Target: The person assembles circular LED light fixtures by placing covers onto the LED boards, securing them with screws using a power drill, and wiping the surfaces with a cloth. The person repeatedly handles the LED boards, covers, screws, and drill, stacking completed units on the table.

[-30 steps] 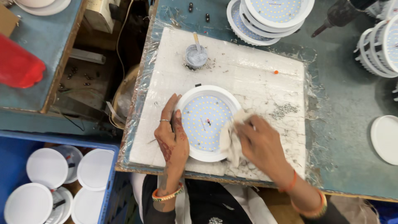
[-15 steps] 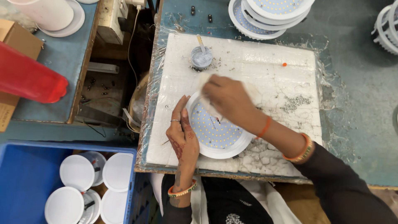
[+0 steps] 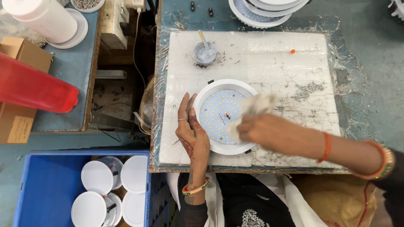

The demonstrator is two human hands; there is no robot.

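**Cloth on the LED disc, one hand bracing the rim**

Head view: a round white downlight fixture with a disc of small yellow LED dots [image 3: 223, 115] lies face up on a white foam slab wrapped in clear plastic film [image 3: 269, 59], near the slab's front edge. The left hand [image 3: 192, 130] lies flat and unclenched on the slab, fingers straight, pressed against the fixture's left rim to steady it; it grips nothing. The right hand [image 3: 269, 132] is clenched around a crumpled white cloth [image 3: 252, 110] that rests on the right part of the LED disc; the hand is motion-blurred.

Behind the fixture stand a small grey cup of paste with a stick in it [image 3: 205, 52], a scatter of small metal screws [image 3: 309, 89] to the right, and a stack of similar white fixtures [image 3: 265, 10] at the far edge. Left of the bench, a blue plastic crate [image 3: 46, 185] holds round white covers.

Risks, as a judgement: with only flat fingers bracing one side, a hard wipe could push the fixture off toward the front edge. The cloth might snag an LED or the dark part near the disc's centre. Loose screws or paste picked up on the cloth could scratch or smear the disc.
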